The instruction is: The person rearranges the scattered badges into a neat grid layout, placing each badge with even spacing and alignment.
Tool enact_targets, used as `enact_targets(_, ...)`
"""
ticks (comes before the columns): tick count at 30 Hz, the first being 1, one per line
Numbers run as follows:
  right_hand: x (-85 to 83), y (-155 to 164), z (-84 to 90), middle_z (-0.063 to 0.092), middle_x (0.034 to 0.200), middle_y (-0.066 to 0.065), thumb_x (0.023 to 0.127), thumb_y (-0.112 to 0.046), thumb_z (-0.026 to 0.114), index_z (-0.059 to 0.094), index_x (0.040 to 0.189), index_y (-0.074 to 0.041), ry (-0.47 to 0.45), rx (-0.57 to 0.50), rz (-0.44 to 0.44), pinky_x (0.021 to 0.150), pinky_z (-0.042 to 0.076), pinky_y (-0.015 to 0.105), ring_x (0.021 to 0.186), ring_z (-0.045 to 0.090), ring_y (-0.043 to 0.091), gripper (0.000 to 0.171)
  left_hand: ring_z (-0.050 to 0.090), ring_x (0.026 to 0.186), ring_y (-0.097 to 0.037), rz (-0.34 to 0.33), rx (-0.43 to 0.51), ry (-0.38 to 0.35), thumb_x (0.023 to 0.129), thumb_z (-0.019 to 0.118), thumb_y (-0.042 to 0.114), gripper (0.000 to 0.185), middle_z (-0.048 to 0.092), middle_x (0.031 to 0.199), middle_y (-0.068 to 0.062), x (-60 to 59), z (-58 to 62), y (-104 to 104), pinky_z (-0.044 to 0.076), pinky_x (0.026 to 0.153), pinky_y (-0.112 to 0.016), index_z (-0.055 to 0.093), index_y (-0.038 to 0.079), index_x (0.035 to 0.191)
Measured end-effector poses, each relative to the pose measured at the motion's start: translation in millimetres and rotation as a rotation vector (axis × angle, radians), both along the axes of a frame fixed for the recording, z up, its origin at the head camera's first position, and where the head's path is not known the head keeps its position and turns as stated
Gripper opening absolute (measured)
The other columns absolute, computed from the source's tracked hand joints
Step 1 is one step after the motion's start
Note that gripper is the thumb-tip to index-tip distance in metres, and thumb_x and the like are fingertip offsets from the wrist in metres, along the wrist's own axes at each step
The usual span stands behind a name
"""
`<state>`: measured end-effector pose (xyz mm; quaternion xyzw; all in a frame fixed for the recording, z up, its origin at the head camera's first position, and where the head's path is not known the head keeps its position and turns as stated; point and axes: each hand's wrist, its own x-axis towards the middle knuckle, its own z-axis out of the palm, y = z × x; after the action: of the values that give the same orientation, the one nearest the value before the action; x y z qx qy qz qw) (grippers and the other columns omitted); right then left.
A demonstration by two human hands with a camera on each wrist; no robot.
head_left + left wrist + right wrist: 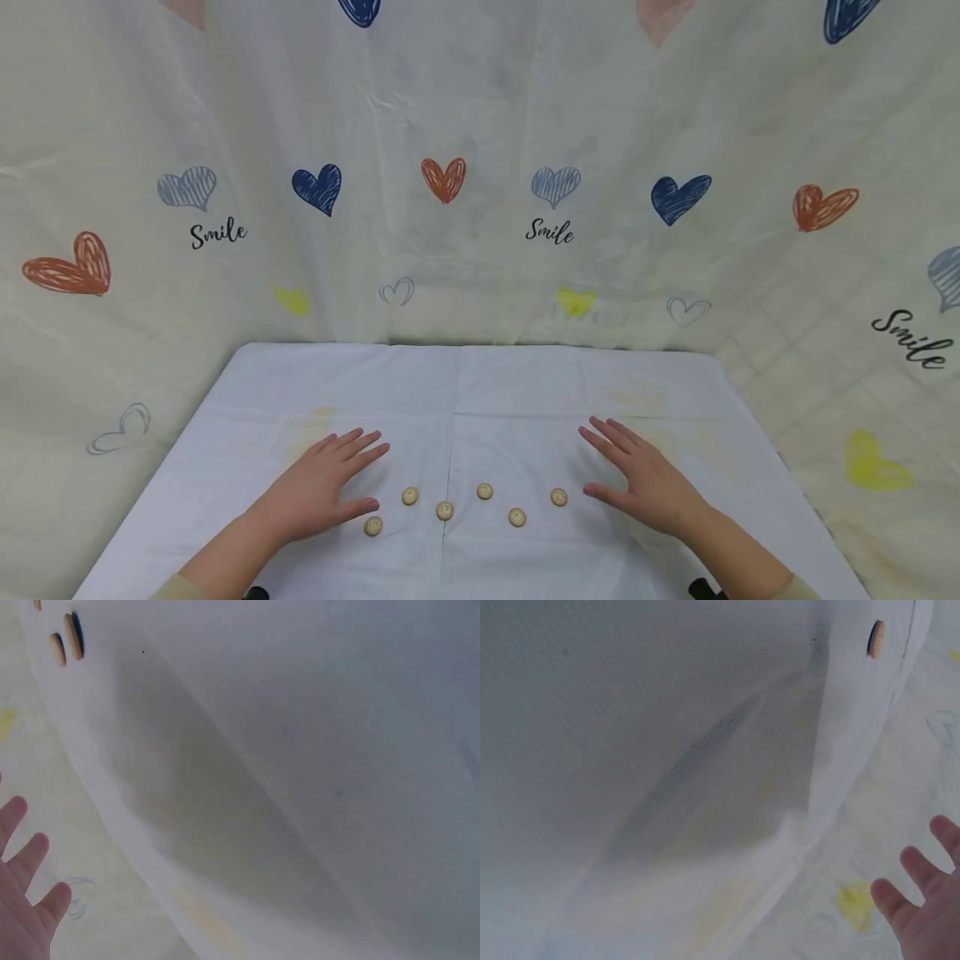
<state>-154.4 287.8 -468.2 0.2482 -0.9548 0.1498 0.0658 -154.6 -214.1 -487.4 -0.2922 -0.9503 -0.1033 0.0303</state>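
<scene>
Several small round beige buttons lie in a loose zigzag row on the white tablecloth (pixel 465 392), among them one (pixel 372 526) at the left end, one (pixel 445 510) in the middle and one (pixel 558 497) at the right end. My left hand (pixel 330 483) rests flat on the cloth, fingers spread, its thumb just beside the leftmost button. My right hand (pixel 637 475) lies flat too, its thumb close to the rightmost button. Neither hand holds anything. The left wrist view shows fingertips (pixel 26 900) and two buttons (pixel 67 637); the right wrist view shows fingertips (pixel 930 907) and one button (pixel 876 639).
A cream curtain printed with coloured hearts and the word "Smile" (pixel 551 232) hangs behind and to both sides of the table. The cloth has faint yellow stains (pixel 315 421) and a centre crease.
</scene>
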Motion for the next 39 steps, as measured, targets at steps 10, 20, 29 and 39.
enact_targets(10,-9.4,-6.6,-2.8,0.059,0.124,-0.004,0.084,-0.058,0.070,0.064,0.134,-0.025,-0.140,-0.015,0.094,0.093,0.049,0.044,0.115,0.057,0.021,0.060,0.054,0.119,-0.019,0.023,0.069,-0.215,0.082,0.064,0.070,0.068,0.057,0.130,0.007,10.3,-1.8,-5.7,0.045,0.097,-0.047,0.061,0.028,0.135)
enact_targets(20,-25.9,-14.4,-10.4,0.062,0.106,-0.007,0.083,-0.042,0.078,0.074,0.120,-0.023,-0.263,0.015,0.208,0.082,0.049,0.033,0.096,0.054,0.010,0.042,0.051,0.084,-0.002,-0.065,0.148,-0.342,0.081,0.079,0.045,0.040,0.056,0.099,0.020,6.0,-12.5,-4.3,0.046,0.074,-0.026,0.072,0.032,0.118)
enact_targets(29,-34.2,-18.0,-23.5,0.061,0.105,-0.012,0.084,-0.039,0.079,0.076,0.114,-0.026,-0.298,0.043,0.270,0.086,0.048,0.033,0.097,0.053,0.008,0.034,0.051,0.084,0.000,-0.116,0.197,-0.383,0.081,0.081,0.033,0.028,0.055,0.097,0.021,4.6,-18.5,-3.9,0.046,0.075,-0.024,0.076,0.031,0.109)
enact_targets(39,-36.4,-23.8,-26.0,0.058,0.102,-0.016,0.086,-0.035,0.078,0.078,0.111,-0.028,-0.283,0.084,0.286,0.083,0.048,0.031,0.094,0.051,0.006,0.026,0.050,0.082,0.000,-0.146,0.224,-0.391,0.082,0.081,0.031,0.024,0.055,0.096,0.021,2.5,-16.2,-2.5,0.046,0.073,-0.024,0.078,0.030,0.105)
